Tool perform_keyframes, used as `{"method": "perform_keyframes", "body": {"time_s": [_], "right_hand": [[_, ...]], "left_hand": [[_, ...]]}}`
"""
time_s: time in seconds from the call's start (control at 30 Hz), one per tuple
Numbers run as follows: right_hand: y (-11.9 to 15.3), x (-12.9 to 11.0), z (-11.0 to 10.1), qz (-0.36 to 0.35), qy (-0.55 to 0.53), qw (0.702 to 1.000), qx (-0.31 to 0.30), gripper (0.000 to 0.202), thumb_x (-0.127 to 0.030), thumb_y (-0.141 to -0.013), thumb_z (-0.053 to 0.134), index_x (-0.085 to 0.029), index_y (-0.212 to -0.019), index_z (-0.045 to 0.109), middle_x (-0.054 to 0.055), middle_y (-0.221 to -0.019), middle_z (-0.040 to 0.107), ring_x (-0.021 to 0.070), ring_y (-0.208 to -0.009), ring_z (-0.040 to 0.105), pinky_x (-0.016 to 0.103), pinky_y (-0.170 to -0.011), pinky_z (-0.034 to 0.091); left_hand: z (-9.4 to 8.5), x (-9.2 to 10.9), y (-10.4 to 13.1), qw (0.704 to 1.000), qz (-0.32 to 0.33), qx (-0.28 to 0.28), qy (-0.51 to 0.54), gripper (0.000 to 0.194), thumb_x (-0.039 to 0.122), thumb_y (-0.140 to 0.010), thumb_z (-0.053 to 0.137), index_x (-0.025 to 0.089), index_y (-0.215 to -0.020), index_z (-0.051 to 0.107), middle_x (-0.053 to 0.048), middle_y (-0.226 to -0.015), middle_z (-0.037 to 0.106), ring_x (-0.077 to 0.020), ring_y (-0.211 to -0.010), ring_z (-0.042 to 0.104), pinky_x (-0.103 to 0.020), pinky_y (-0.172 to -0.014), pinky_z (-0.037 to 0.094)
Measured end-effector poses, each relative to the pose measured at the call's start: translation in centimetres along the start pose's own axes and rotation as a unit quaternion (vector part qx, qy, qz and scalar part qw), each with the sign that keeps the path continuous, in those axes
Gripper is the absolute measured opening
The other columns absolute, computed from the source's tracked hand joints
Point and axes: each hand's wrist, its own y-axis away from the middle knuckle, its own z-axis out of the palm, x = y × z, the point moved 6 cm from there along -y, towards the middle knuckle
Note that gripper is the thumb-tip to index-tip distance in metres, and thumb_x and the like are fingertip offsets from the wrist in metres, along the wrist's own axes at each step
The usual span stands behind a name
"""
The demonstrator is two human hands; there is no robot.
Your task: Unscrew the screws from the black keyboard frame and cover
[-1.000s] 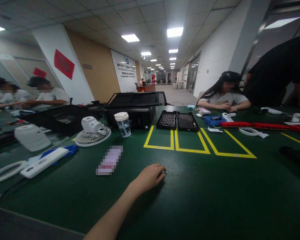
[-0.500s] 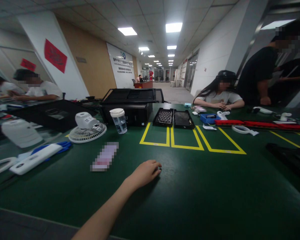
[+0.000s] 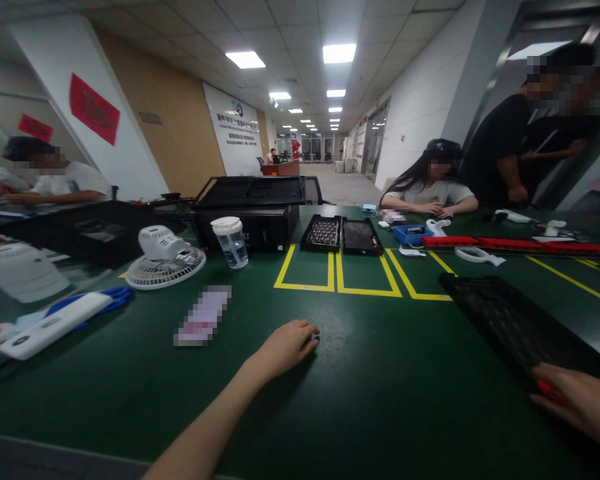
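Observation:
My left hand (image 3: 287,345) rests on the green table, its fingers curled together. A small dark spot shows at the fingertips, too small to name. At the lower right, my right hand (image 3: 577,397) grips the near edge of a black plastic tray (image 3: 515,323), partly blurred. Something red (image 3: 551,391) shows between its thumb and fingers; whether it belongs to the tray I cannot tell. The tray lies slantwise, over the corner of a yellow-taped outline (image 3: 433,297).
Two black trays (image 3: 321,233) lie side by side beyond the taped outlines. To the left are a water cup (image 3: 231,241), a white fan (image 3: 166,259), a blurred-out card (image 3: 203,315) and a white device (image 3: 55,325). A person (image 3: 430,187) sits across the table; others stand behind.
My right hand has come into view from the right. The black tray has moved left and inward with it. My left hand stays in place; the view has turned slightly right.

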Motion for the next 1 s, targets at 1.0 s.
{"method": "perform_keyframes", "body": {"time_s": [1.0], "right_hand": [[-7.9,-38.9,0.3,-0.244,0.017,0.963,-0.112,0.024,-0.017,-0.077,0.046,-0.008,-0.088,0.065,0.016,-0.087,0.066,0.0265,-0.079,0.065,0.032,-0.068,0.049]], "left_hand": [[-0.1,-0.6,-0.1,0.998,0.005,0.057,-0.025,0.038,0.025,-0.088,0.032,0.02,-0.122,0.048,-0.009,-0.119,0.054,-0.0189,-0.107,0.05,-0.034,-0.092,0.039]]}}
